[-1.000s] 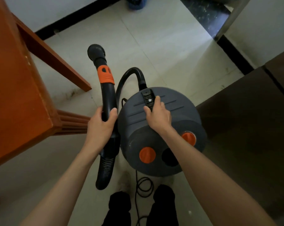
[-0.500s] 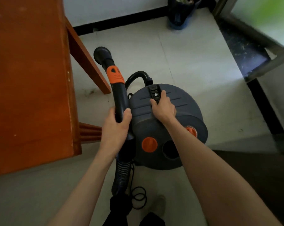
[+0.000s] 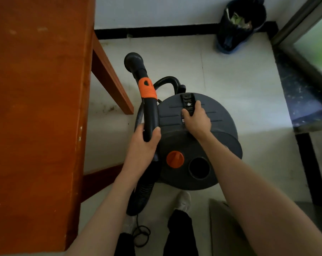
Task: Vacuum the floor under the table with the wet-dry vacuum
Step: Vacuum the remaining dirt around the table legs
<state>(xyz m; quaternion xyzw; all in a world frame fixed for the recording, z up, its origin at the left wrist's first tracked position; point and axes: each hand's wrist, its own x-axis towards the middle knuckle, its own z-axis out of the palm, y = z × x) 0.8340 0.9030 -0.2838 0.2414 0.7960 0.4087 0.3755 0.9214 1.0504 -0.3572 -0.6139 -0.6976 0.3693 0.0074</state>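
A round dark grey wet-dry vacuum (image 3: 208,130) with an orange knob (image 3: 175,159) hangs just above the pale tile floor (image 3: 230,76), beside my feet. My right hand (image 3: 196,120) grips the black carry handle (image 3: 188,102) on its lid. My left hand (image 3: 144,143) grips the black hose wand (image 3: 151,115), which has an orange collar (image 3: 147,88) and ends in a round black nozzle (image 3: 134,60) pointing away from me. The orange-brown wooden table (image 3: 36,108) fills the left; one leg (image 3: 110,78) slants down beside the nozzle.
A dark bin lined with a black bag (image 3: 239,24) stands against the far wall. A dark doorway threshold (image 3: 302,93) runs along the right. The black power cord (image 3: 140,235) loops on the floor between my feet. A flat cardboard piece (image 3: 228,228) lies at lower right.
The view has swung so the table edge runs more upright and the far wall and bin show. The vacuum and wand have moved with me toward the wall; both grips are unchanged.
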